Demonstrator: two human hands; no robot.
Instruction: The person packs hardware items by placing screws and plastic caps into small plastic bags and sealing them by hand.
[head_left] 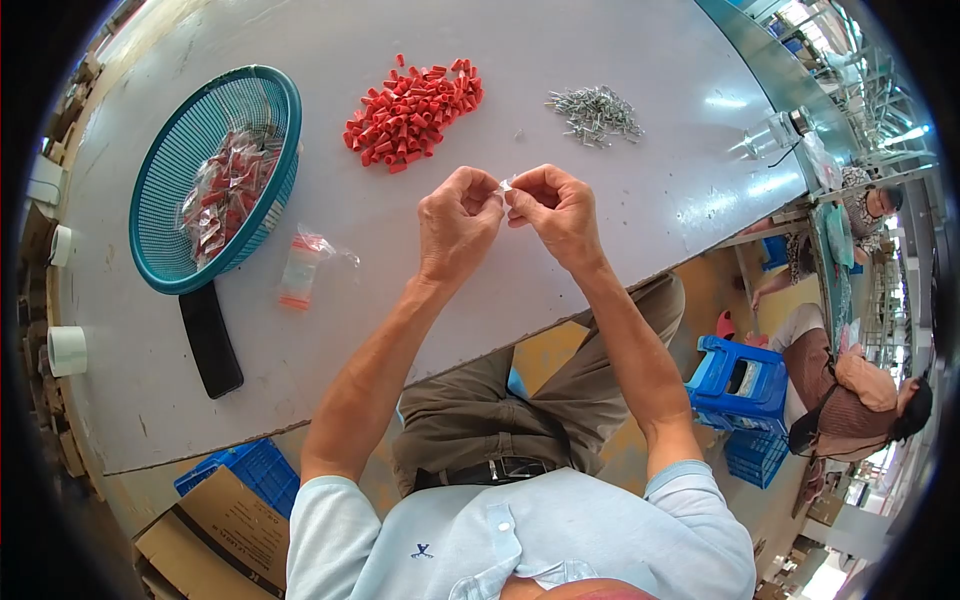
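Observation:
My left hand (460, 222) and my right hand (557, 215) meet above the table, both closed in a pinch. Between their fingertips is a small clear plastic bag (505, 186), mostly hidden by the fingers. Beyond my hands lies a heap of red plastic caps (410, 115), cone-like in shape. A smaller pile of grey metal screws (597, 114) sits farther right. To the left of my left hand, several flat clear bags with red strips (299, 272) lie on the table.
A teal basket (143, 235) holding packed bags with red pieces stands at the left, beside a black phone-like object (210, 340). Tape rolls (67, 351) lie at the left edge. A blue stool (740, 385) and seated people (850, 395) are at the right.

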